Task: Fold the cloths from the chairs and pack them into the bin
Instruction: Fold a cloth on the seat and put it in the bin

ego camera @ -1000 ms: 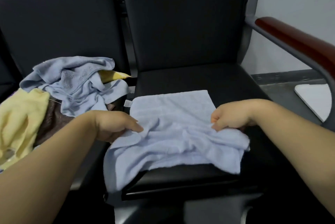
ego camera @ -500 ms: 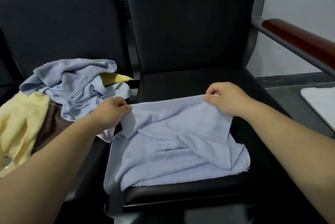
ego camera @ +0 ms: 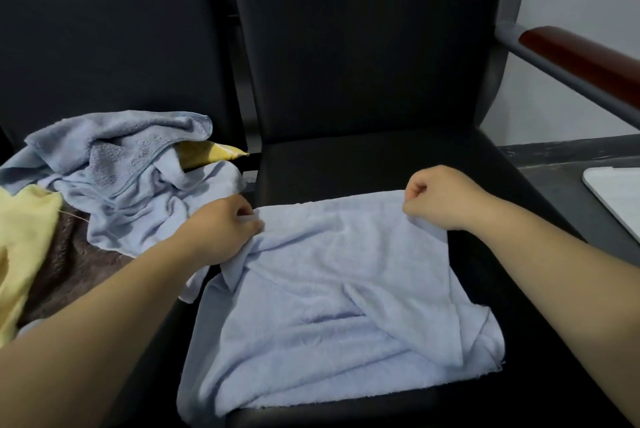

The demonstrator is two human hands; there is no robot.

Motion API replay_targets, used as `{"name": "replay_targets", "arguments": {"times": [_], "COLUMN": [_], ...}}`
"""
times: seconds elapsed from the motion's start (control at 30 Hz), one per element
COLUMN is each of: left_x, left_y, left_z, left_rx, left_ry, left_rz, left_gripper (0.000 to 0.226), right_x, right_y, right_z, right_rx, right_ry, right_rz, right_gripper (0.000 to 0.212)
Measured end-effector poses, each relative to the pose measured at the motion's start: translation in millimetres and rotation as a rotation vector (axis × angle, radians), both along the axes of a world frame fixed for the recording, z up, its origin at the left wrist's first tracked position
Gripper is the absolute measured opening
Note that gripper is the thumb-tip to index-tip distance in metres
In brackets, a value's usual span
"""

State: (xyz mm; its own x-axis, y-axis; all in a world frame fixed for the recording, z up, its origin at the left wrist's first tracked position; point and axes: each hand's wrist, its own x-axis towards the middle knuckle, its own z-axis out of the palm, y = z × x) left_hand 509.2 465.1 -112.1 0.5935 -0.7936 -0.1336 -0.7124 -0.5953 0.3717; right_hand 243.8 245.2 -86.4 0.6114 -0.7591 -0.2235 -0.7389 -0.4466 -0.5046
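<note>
Blue cloth (ego camera: 339,296) lies on the right seat (ego camera: 346,164), doubled over, with its near-left corner drooping off the front. Left hand (ego camera: 221,230) pinches the far-left corner, about 10 o'clock on the cloth, with the fabric tucked under curled fingers (ego camera: 251,221). Right hand (ego camera: 440,197) is clenched round the far-right corner at 2 o'clock, the edge poking out underneath. Pile (ego camera: 131,178) of other cloths sits at 9 o'clock, just beside the left hand. White thing (ego camera: 616,195) at 3 o'clock, maybe the bin, hard to say.
</note>
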Motion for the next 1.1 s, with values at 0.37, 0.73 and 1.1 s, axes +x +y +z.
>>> {"name": "replay_targets", "arguments": {"times": [0.37, 0.73, 1.1], "left_x": [5, -2, 7], "left_y": [0, -13, -12], "left_z": [2, -3, -13], "left_rx": [-0.1, -0.073, -0.115], "left_ry": [0.013, -0.012, -0.038], "left_rz": [0.085, 0.043, 0.003], "left_gripper": [0.028, 0.022, 0.024], "right_x": [2, 6, 13], "right_y": [-7, -9, -12], "right_z": [-14, -25, -34], "right_rx": [0.047, 0.027, -0.122], "right_ry": [-0.099, -0.232, -0.172], "right_rz": [0.055, -0.025, -0.06], "right_gripper": [0.019, 0.018, 0.005]}}
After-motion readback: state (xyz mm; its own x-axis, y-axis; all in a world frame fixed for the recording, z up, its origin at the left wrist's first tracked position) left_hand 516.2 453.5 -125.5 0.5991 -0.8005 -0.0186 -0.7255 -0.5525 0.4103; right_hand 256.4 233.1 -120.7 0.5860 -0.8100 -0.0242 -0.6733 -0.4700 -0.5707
